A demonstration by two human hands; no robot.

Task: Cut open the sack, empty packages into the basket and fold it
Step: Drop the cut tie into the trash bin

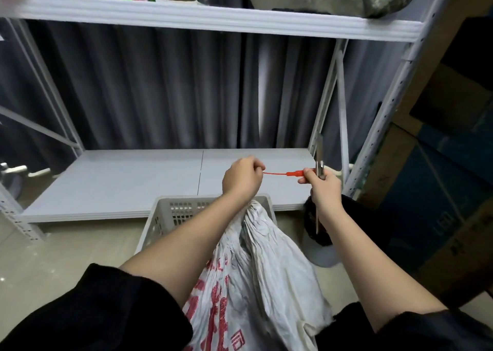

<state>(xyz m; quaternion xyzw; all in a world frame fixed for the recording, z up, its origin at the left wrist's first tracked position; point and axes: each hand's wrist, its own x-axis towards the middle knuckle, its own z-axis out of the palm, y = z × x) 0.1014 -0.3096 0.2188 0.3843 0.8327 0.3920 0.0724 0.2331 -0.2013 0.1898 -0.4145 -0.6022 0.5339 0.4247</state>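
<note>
A white woven sack (256,276) with red print hangs bunched at its neck below my left hand (241,179), which grips the neck and one end of a red plastic tie (282,174). My right hand (324,190) pinches the tie's thicker red end and also holds a pair of metal scissors (319,158), blades pointing up. The tie is stretched level between both hands. A grey perforated basket (170,214) stands on the floor behind and under the sack, mostly hidden by my left forearm and the sack.
A white metal rack surrounds the scene, its low shelf (133,185) just beyond the basket and its upper shelf (213,19) holding bags. Cardboard boxes (440,190) stack at the right. A round grey bin (320,238) sits by my right wrist.
</note>
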